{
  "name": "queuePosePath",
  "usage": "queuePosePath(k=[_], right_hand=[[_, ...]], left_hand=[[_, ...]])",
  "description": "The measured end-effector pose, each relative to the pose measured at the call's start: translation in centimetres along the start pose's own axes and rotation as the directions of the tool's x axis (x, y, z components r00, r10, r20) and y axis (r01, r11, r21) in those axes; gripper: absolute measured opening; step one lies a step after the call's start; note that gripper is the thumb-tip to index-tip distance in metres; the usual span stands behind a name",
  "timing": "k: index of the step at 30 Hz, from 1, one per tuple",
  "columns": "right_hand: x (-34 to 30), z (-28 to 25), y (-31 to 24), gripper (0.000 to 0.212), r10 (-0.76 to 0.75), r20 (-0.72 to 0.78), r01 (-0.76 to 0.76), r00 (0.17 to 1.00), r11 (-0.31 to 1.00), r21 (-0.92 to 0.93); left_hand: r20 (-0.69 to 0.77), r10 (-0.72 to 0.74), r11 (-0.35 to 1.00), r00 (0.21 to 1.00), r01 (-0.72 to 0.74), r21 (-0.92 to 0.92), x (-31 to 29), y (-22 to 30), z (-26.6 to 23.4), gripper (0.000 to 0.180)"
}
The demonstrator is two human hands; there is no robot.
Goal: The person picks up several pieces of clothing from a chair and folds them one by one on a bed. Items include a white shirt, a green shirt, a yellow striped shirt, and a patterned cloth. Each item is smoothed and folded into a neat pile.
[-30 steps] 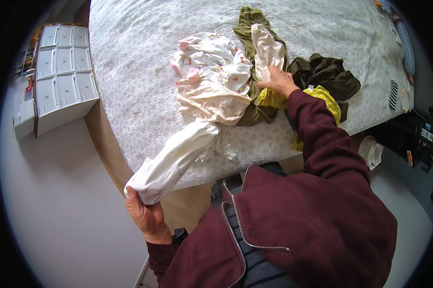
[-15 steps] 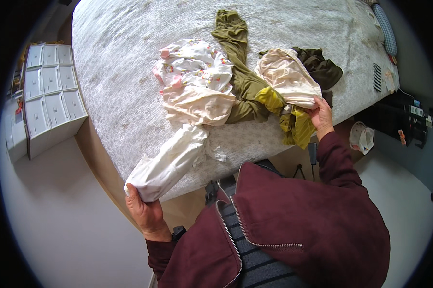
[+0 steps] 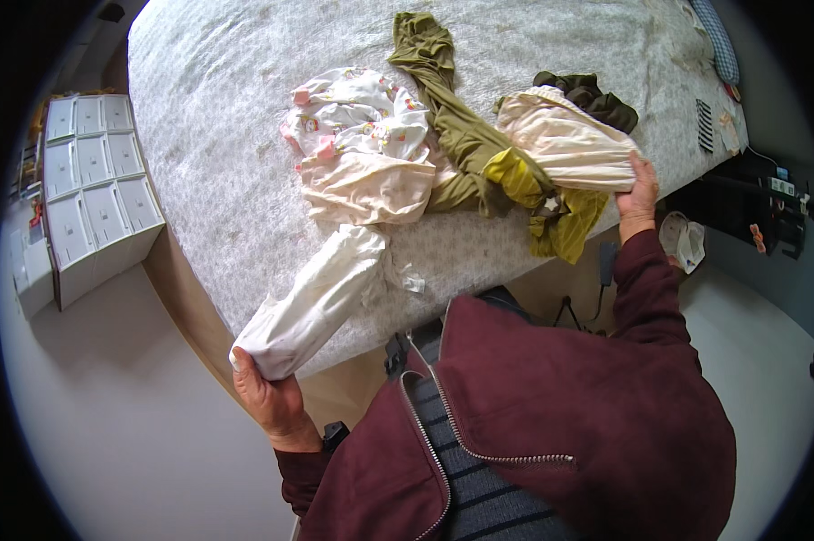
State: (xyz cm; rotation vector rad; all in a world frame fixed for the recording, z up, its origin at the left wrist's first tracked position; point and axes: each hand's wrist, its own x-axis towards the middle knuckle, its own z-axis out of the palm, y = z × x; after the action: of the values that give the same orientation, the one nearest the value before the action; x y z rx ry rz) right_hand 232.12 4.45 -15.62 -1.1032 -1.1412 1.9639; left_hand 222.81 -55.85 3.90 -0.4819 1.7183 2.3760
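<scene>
A white garment (image 3: pixel 321 298) stretches from the bed's near edge toward the middle pile. My left hand (image 3: pixel 271 403) grips its near end, thumb on top. At the right, my right hand (image 3: pixel 639 194) is closed on the edge of a cream garment (image 3: pixel 565 140), pulled taut toward that hand. Just left of it lie an olive-green garment (image 3: pixel 456 122) and a yellow cloth (image 3: pixel 569 225). A dark brown garment (image 3: pixel 601 104) is bunched behind the cream one. Left of the olive garment sits a white printed garment with pink trim (image 3: pixel 362 113), with a second cream piece (image 3: pixel 371 189) against it.
All the clothes lie on a bed with a pale grey patterned cover (image 3: pixel 217 162). A stack of white drawer boxes (image 3: pixel 96 171) stands at left. A white bag (image 3: pixel 684 242) and a black stand (image 3: pixel 758 207) are beyond the right edge. A blue checked pillow (image 3: pixel 718 45) lies far right.
My right hand has moved right and slightly away with the cream garment's edge, stretching it out. The left hand still holds the white garment in nearly the same place.
</scene>
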Motion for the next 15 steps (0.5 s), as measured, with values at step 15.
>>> queuePosePath(k=[15], right_hand=[[-1.6, 9.0, -13.7, 0.017, -0.109, 0.154, 0.066, 0.982, 0.963, 0.261]], left_hand=[[-0.001, -0.033, 0.998, 0.999, 0.033, -0.055, 0.6, -0.8, -1.0, 0.035]])
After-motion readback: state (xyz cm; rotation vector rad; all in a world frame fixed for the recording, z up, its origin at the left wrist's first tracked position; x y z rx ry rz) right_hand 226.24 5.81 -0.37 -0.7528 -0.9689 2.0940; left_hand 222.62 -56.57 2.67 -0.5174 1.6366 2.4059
